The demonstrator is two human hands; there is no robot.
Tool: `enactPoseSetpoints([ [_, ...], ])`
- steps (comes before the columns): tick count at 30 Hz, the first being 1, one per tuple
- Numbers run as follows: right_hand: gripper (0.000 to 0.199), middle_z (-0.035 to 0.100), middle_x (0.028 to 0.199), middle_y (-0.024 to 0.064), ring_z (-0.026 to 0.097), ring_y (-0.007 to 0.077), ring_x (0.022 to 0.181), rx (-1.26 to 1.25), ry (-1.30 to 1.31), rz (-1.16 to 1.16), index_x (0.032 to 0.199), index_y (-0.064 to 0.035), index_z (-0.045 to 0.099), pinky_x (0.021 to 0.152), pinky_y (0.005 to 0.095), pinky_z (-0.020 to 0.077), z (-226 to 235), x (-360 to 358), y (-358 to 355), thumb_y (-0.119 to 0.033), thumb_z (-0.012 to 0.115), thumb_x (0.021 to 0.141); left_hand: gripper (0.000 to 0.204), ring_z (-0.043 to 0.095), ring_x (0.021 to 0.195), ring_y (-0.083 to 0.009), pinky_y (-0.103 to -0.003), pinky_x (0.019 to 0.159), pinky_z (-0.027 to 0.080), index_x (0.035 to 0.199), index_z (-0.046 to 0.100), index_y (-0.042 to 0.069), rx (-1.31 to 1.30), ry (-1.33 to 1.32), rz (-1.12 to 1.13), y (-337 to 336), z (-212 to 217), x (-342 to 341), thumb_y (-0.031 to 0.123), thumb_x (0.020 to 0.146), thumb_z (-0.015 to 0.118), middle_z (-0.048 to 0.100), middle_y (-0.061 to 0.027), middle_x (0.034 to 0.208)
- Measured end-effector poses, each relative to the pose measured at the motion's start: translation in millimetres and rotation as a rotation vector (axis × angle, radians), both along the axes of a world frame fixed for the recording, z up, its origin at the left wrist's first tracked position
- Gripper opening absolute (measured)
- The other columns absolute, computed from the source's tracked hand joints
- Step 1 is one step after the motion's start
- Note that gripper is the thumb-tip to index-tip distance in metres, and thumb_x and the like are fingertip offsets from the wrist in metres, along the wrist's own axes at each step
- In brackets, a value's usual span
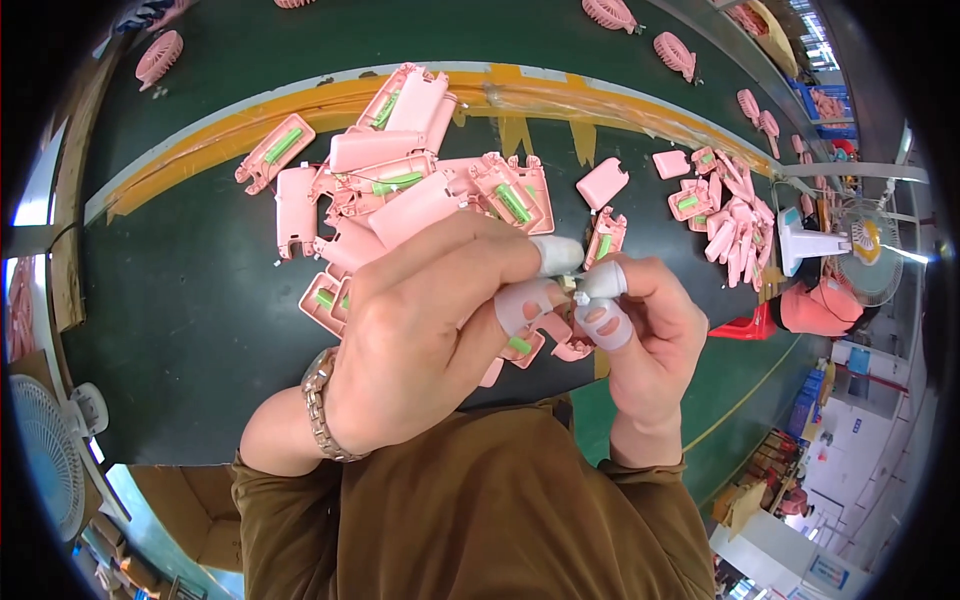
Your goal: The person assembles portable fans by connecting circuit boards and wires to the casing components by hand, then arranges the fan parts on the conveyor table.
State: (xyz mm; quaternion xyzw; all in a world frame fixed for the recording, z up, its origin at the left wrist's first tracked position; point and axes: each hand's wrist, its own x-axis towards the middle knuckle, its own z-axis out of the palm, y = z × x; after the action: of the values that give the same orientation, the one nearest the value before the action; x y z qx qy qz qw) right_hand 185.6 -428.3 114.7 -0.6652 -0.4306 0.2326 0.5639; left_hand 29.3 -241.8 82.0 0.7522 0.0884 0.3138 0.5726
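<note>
My left hand [420, 320] and my right hand [650, 335] meet fingertip to fingertip above the bench, both with finger covers on the thumb and index finger. My left hand pinches a small cream-coloured connector [568, 284]. Pressed close to it, a small white plug [582, 298] sits between the right thumb and index finger. Whether the two pieces are joined cannot be made out. Below the fingers lies a pink plastic housing [572, 349], partly hidden. Behind the left hand is a pile of pink housings [405, 208], several with a green cylindrical cell [398, 183] inside.
A second heap of pink housings [738, 225] lies at the right of the dark bench [180, 340]. Beyond the yellow-taped edge [300, 108], pink round fan heads [160, 58] rest on a green surface. White fans stand at right [865, 245] and left [42, 450].
</note>
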Motion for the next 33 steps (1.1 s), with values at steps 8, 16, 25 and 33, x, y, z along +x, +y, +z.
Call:
enactPoseSetpoints([
  [8, 0.018, 0.081, 0.106, 0.0075, 0.076, 0.0099, 0.092, 0.004, 0.069, -0.02, 0.124, 0.0059, 0.076, 0.072, 0.0266, 0.0634, -1.8, 6.0, 5.1, -0.003, 0.084, 0.11, 0.026, 0.082, 0.096, -0.0235, -0.034, 0.078, 0.067, 0.125, 0.086, -0.001, 0.225, -0.153, -0.028, 10.0, -10.1, 2.9, -0.003, 0.099, 0.089, 0.083, -0.0155, 0.115],
  [16, 0.014, 0.082, 0.102, 0.0081, 0.081, 0.0111, 0.089, -0.144, 0.068, 0.056, 0.116, 0.0072, 0.076, 0.076, 0.0283, 0.067, 20.9, 10.5, 12.9, -0.001, 0.083, 0.108, 0.027, 0.082, 0.095, -0.0242, -0.034, 0.077, 0.067, 0.119, 0.086, 0.0, 0.279, -0.163, -0.028, 16.3, 1.0, -4.1, -0.01, 0.093, 0.083, 0.082, -0.0151, 0.113],
  [25, 0.01, 0.083, 0.095, 0.01, 0.086, 0.0154, 0.083, -0.15, -0.074, 0.129, 0.112, 0.0076, 0.075, 0.071, 0.0292, 0.0672, 41.5, 11.9, 26.0, 0.009, 0.079, 0.104, 0.025, 0.079, 0.09, -0.0236, -0.034, 0.073, 0.063, 0.118, 0.084, 0.0, 0.35, -0.201, 0.009, 19.0, 1.2, -3.0, -0.009, 0.094, 0.084, 0.079, -0.0122, 0.106],
  [33, 0.012, 0.081, 0.092, 0.0106, 0.083, 0.0151, 0.078, -0.143, -0.529, 0.175, 0.109, 0.0078, 0.075, 0.066, 0.0281, 0.0645, 44.3, 20.7, 31.8, 0.008, 0.084, 0.1, 0.029, 0.079, 0.089, -0.024, -0.035, 0.073, 0.064, 0.12, 0.083, 0.0, 0.435, -0.214, 0.045, 20.4, 5.8, -4.4, -0.009, 0.093, 0.084, 0.079, -0.0128, 0.107],
])
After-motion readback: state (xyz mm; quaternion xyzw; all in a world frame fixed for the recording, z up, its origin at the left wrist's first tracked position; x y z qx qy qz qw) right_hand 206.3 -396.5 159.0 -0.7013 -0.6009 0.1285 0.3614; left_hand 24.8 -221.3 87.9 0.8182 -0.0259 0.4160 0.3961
